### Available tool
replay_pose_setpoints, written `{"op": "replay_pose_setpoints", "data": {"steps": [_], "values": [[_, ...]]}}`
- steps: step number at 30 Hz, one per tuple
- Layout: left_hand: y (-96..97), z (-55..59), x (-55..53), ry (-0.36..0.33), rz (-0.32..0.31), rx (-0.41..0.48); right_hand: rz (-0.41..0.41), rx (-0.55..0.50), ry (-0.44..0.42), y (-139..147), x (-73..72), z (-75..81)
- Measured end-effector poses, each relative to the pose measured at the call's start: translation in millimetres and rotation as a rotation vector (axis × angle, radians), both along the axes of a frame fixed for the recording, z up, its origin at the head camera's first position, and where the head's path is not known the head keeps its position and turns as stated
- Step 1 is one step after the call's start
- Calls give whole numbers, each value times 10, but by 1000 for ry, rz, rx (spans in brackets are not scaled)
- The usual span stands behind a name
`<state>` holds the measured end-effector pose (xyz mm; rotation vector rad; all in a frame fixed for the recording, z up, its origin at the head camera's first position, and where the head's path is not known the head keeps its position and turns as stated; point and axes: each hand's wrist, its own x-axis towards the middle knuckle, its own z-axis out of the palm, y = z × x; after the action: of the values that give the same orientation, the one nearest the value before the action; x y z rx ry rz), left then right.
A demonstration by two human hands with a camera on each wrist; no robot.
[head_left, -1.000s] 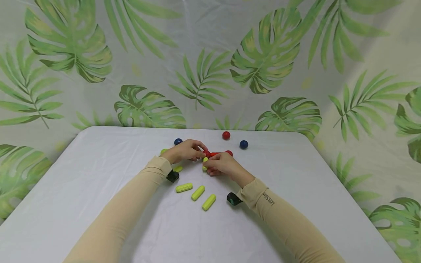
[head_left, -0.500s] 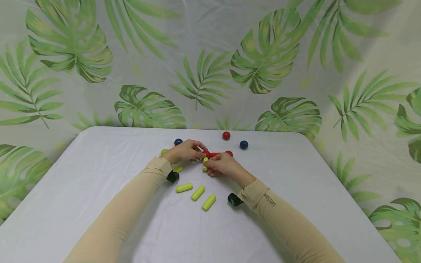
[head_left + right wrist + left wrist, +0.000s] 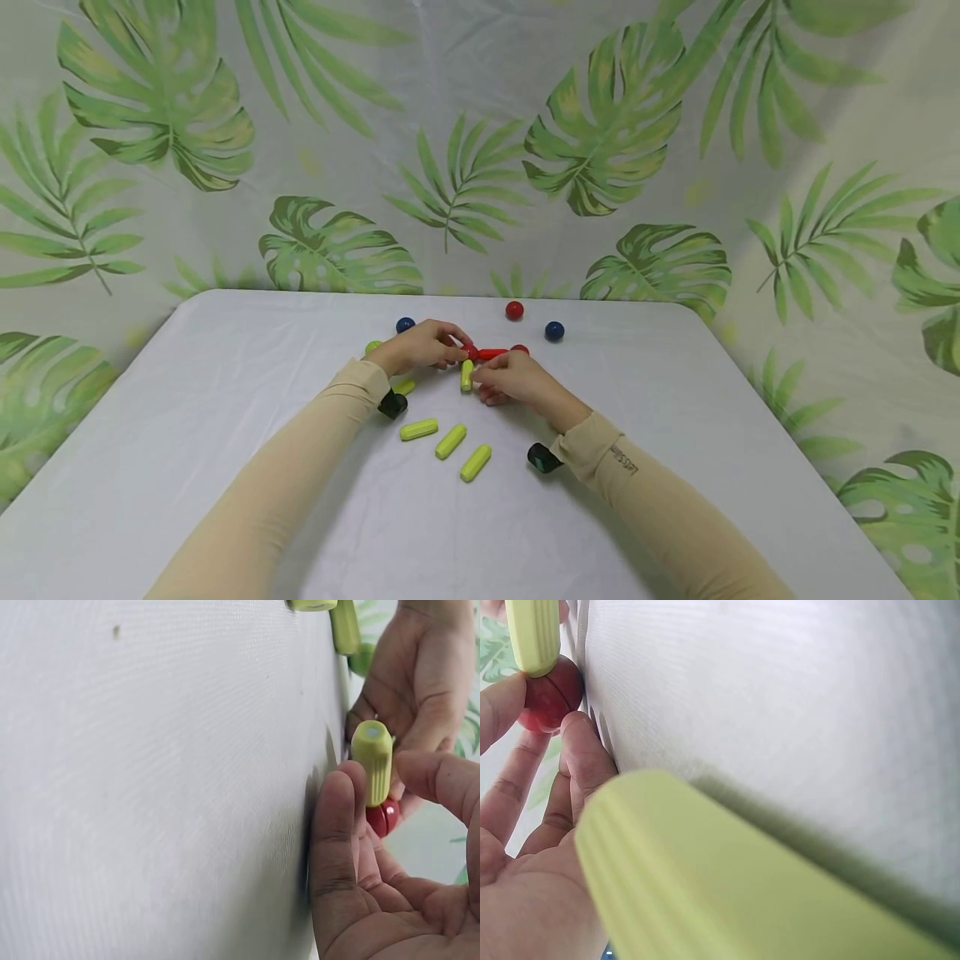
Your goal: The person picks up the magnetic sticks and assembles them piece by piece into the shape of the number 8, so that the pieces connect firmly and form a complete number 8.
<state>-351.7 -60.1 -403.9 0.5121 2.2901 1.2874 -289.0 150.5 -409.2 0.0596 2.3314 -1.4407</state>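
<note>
My left hand (image 3: 423,343) pinches a red ball (image 3: 551,697) between thumb and fingers. From the ball a yellow-green ribbed stick (image 3: 467,377) points toward me, its end right against the ball. Beside that stick is my right hand (image 3: 521,385); its thumb and fingers are parted around the stick, and in the head view a small gap shows between fingertips and stick. A red stick (image 3: 492,354) runs rightward from the ball to a second red ball (image 3: 519,349), partly hidden behind the right hand.
Loose yellow-green sticks (image 3: 450,442) lie nearer me, and another one (image 3: 404,387) is by the left wrist. A green ball (image 3: 373,346) and a blue ball (image 3: 405,324) sit left. At the back are a red ball (image 3: 513,310) and a blue ball (image 3: 554,331).
My right hand has eased slightly right, and its fingertips have come off the yellow-green stick, which stays at the ball. The left hand keeps its pinch on the red ball.
</note>
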Motion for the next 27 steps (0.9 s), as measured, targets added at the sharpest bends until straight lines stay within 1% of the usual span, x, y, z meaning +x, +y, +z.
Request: {"op": "replay_pose_setpoints", "data": {"steps": [6, 10, 13, 20, 27], "values": [[3, -3, -4, -8, 3, 8, -5, 50, 7, 82, -27, 28], [-1, -15, -26, -10, 4, 8, -2, 85, 38, 174, -30, 84], [-5, -20, -34, -12, 6, 4, -15, 97, 47, 249, -41, 137], [-3, -31, -35, -16, 8, 3, -51, 61, 74, 424, -91, 231], [-4, -8, -15, -11, 9, -1, -83, 58, 122, 639, -157, 265]]}}
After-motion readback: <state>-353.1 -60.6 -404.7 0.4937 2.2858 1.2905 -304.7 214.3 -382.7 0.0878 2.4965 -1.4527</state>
